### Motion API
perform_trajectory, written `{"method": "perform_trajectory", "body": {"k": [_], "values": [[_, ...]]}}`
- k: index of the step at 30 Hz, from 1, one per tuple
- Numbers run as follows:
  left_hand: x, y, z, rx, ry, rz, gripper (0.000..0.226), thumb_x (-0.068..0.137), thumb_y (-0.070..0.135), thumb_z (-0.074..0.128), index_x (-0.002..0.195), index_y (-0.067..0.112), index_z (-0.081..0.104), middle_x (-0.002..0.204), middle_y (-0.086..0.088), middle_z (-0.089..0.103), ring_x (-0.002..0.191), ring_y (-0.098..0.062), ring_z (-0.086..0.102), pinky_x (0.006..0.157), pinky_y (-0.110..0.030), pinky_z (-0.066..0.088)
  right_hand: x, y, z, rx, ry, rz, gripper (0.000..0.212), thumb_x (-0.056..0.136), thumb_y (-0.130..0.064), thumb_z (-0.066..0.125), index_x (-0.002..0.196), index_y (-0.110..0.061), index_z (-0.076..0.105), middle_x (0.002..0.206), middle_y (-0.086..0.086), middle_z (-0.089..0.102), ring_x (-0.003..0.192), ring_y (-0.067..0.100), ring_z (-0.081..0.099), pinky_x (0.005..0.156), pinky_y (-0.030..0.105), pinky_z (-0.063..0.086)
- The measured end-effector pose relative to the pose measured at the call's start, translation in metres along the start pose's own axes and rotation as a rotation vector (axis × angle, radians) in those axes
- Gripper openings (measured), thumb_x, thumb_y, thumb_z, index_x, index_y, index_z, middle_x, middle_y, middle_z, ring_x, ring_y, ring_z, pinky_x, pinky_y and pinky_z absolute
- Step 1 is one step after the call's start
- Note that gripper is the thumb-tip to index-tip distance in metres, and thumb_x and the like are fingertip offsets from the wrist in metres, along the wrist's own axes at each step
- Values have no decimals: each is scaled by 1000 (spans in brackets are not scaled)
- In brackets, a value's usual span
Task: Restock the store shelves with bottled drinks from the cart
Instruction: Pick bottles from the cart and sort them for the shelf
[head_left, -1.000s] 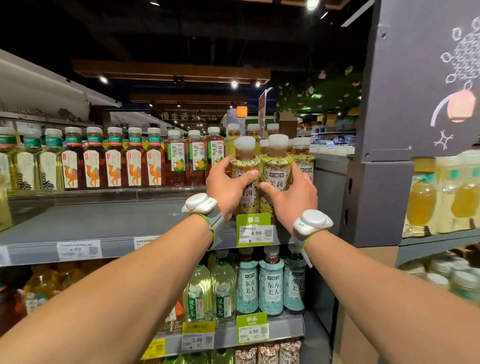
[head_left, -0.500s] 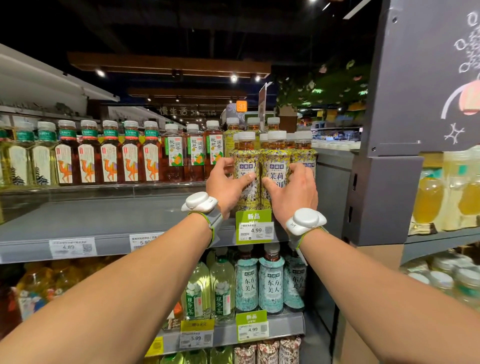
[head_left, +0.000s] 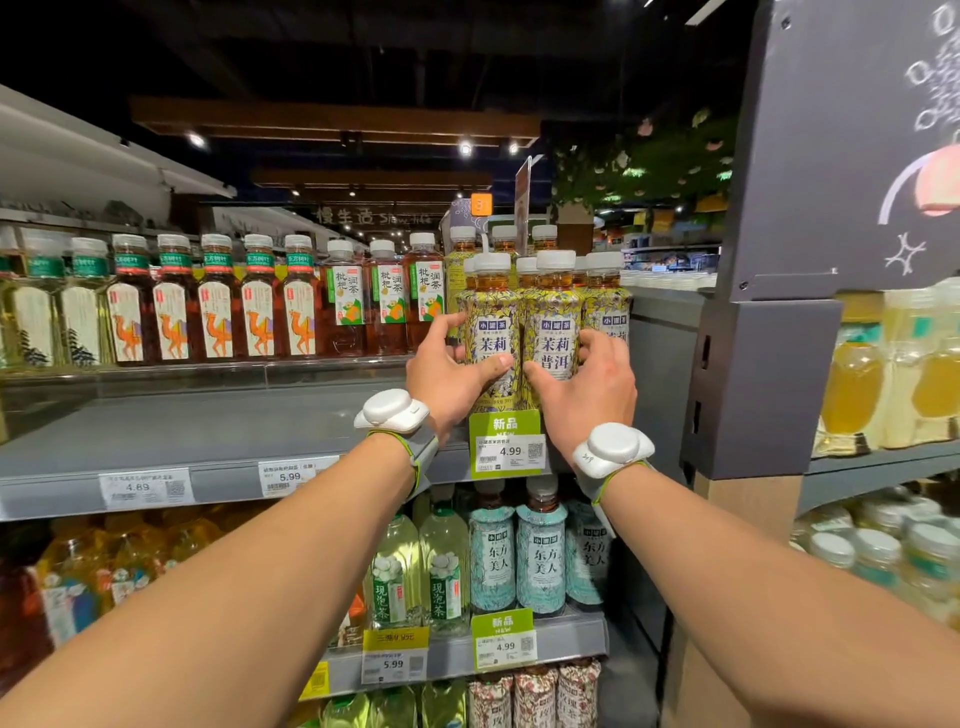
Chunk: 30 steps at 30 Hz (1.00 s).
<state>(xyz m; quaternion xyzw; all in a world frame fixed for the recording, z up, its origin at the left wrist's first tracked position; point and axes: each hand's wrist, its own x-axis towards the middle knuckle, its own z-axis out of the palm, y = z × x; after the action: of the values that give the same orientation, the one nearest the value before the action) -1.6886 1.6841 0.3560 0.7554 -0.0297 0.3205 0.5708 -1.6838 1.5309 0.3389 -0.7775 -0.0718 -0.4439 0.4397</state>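
At the right end of the grey upper shelf (head_left: 208, 441), 2 yellow-patterned tea bottles stand upright side by side at the front edge, white caps up, long axes vertical, printed labels facing the camera; each holds amber-brown liquid, visible in the clear neck under the cap. The left hand (head_left: 447, 382) wraps the lower body of the left yellow bottle (head_left: 491, 332), thumb across the front, fingers curled round its left side. The right hand (head_left: 589, 395) does the same on the right yellow bottle (head_left: 553, 327), thumb on the front, fingers curled round its right side; the 2 thumbs nearly meet between the bottles. Both wrists carry a white puck-shaped device on a band. Just right of the held pair stands a third bottle of the same kind (head_left: 605, 306), and more white caps rise behind, though how many rows deep they go is hard to tell. To the left, at the far back of the shelf, stands a row of dark tea bottles (head_left: 260, 306) with camel labels, leaving a wide bare stretch of shelf in front. A green 4.99 price tag (head_left: 506, 441) hangs directly below the held bottles. On the shelf beneath stand teal-labelled bottles (head_left: 540, 561) and pale green ones. A grey display panel (head_left: 763, 364) rises close on the right.
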Motion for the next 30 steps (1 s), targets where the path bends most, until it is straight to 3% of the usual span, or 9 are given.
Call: {"method": "perform_trajectory", "body": {"k": [11, 26, 30], "values": [[-2, -4, 3, 107, 38, 39, 70, 72, 40, 91, 130, 20, 57, 119, -3, 70, 112, -18, 65, 98, -42, 56, -2, 2, 1, 11, 12, -2, 67, 81, -43, 83, 133, -8, 59, 123, 10, 58, 107, 30, 61, 92, 43, 49], [-7, 4, 3, 144, 63, -24, 78, 70, 43, 92, 135, 18, 55, 120, -6, 66, 110, -23, 65, 98, -45, 54, -9, 11, 2, -21, -72, 101, 65, 80, -51, 81, 123, -6, 63, 120, 13, 62, 105, 33, 62, 86, 41, 47], [-11, 8, 5, 138, 124, -22, 72, 72, 44, 90, 131, 18, 59, 113, -3, 67, 104, -21, 66, 95, -44, 56, -12, 11, 0, -66, -93, 93, 58, 84, -50, 77, 116, -3, 65, 115, 15, 61, 100, 37, 62, 81, 40, 46]]}}
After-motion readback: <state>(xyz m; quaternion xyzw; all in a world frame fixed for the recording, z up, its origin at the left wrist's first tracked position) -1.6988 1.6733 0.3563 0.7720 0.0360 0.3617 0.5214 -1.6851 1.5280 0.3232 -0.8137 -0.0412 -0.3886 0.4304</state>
